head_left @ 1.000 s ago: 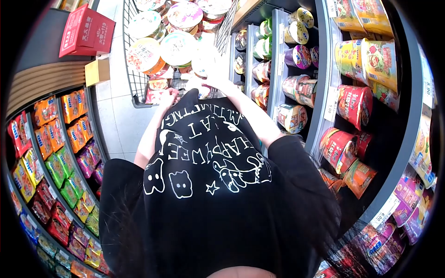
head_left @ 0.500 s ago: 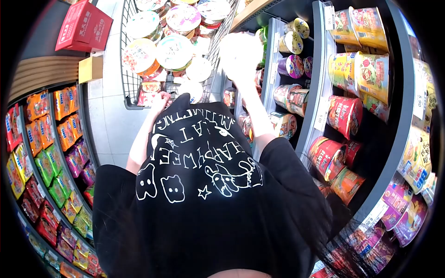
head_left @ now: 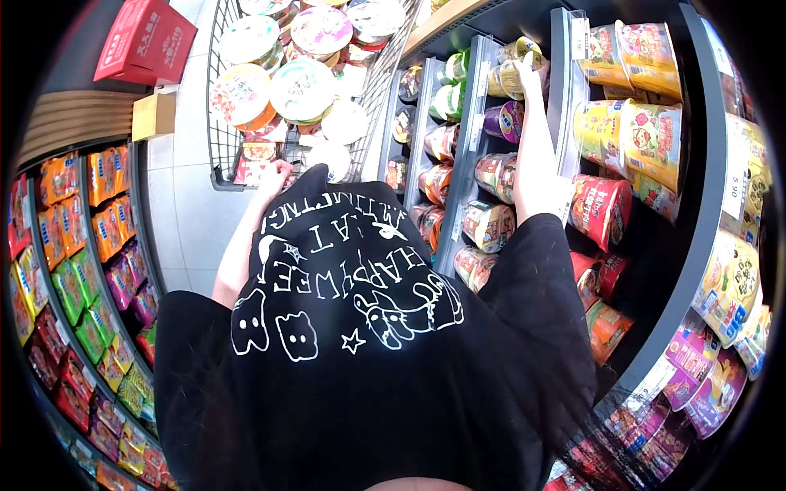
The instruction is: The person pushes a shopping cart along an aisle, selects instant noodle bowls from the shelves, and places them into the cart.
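Observation:
My right hand [head_left: 534, 69] reaches to the shelf on the right, its fingers closed around a yellow instant noodle cup [head_left: 508, 80] lying on its side. Another yellow cup [head_left: 519, 49] is just behind it, and a purple cup [head_left: 503, 121] lies nearer to me. My left hand [head_left: 280, 173] is closed at the near end of the wire shopping cart [head_left: 219, 168]; the part it grips is mostly hidden by my fingers and black shirt. Inside the cart are several noodle bowls, including a white-lidded bowl [head_left: 303, 90] and a red pack [head_left: 255, 155].
Shelves of noodle cups and tubs, with a grey divider [head_left: 559, 106], line my right side. On the left stands a rack of bagged noodles [head_left: 59, 173]. A red box [head_left: 146, 42] and a small yellow carton [head_left: 153, 117] are beyond it, beside the tiled floor [head_left: 176, 221].
My right hand has moved right, from beside the cart to the yellow cup on the shelf, and closed on it. My left hand stays at the cart.

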Motion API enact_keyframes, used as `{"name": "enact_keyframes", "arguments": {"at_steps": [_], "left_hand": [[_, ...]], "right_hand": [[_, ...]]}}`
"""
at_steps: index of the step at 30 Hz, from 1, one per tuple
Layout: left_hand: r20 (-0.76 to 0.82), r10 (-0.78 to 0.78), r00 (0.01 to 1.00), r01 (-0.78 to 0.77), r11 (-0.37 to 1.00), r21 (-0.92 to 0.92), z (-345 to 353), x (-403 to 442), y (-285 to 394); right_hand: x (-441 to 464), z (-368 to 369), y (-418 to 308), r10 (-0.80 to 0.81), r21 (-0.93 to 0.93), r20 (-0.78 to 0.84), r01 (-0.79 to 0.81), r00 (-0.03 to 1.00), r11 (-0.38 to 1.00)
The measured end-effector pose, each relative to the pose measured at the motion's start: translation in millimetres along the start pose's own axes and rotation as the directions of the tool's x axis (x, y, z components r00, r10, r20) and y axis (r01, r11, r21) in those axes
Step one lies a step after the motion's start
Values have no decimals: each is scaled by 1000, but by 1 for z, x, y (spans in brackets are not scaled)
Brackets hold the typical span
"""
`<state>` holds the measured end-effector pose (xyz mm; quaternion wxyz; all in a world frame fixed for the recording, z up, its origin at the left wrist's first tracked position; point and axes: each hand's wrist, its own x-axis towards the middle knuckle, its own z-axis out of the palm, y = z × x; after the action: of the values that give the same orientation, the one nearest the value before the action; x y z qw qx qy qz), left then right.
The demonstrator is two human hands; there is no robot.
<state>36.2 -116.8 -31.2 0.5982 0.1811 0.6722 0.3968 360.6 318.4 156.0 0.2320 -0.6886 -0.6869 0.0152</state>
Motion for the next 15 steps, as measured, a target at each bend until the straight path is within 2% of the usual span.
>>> {"name": "enact_keyframes", "arguments": {"at_steps": [3,4,5,6,7,8,9,10,12,13,15], "left_hand": [[-19,9,1000,-8,1000,29,2,-1,0],[-34,18,999,-16,998,58,2,-1,-1],[-49,33,998,-29,997,73,2,1,-5],[-60,30,998,-26,997,68,3,-1,-2],[-58,46,997,-41,996,79,5,-5,4],[-56,60,997,-55,994,92,8,-9,8],[-64,60,996,-53,994,100,9,-11,11],[-73,54,996,-47,994,101,10,-12,12],[-69,126,990,-110,974,199,11,-13,14],[-76,152,985,-130,962,240,12,-13,13],[-67,198,978,-175,952,253,14,-16,20]], "right_hand": [[-10,-5,-16,47,-211,-95,-66,994,975],[-33,-18,-37,-181,-367,-116,127,977,922],[-45,-18,-49,-193,-4,-118,194,974,981],[-70,-21,-71,-404,-262,-174,353,898,898],[-91,-10,-82,-483,-147,-109,466,869,872],[-115,-7,-97,-549,23,34,548,835,836],[-144,31,-95,-630,57,19,628,777,776],[-172,41,-108,-666,255,97,628,740,735],[-224,84,-118,-693,522,108,553,713,650],[-240,92,-121,-696,532,109,550,709,644],[-261,99,-126,-631,340,460,532,625,775]]}}
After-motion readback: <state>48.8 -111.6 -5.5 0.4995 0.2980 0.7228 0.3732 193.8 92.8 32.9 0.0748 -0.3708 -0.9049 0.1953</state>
